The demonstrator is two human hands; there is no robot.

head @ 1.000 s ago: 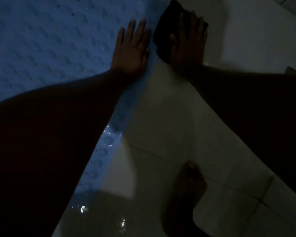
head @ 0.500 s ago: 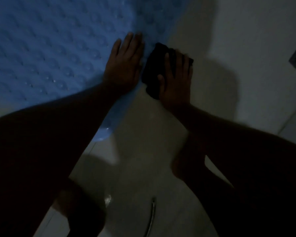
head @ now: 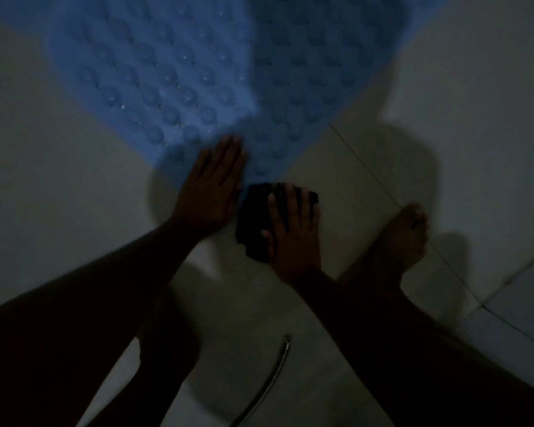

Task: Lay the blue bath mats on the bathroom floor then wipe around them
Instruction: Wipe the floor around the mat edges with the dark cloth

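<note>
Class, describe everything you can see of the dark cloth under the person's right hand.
The dark cloth looks black, soft and bunched into a rumpled wad. It lies on the pale floor tile just off the corner of the blue bath mat. The right hand presses flat on it, fingers spread; the left hand lies beside it. Dim light hides its weave.

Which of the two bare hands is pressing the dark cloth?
The right hand, flat on the dark crumpled cloth on the pale tiled floor. The left hand lies empty on the corner of the blue bumpy bath mat.
</note>
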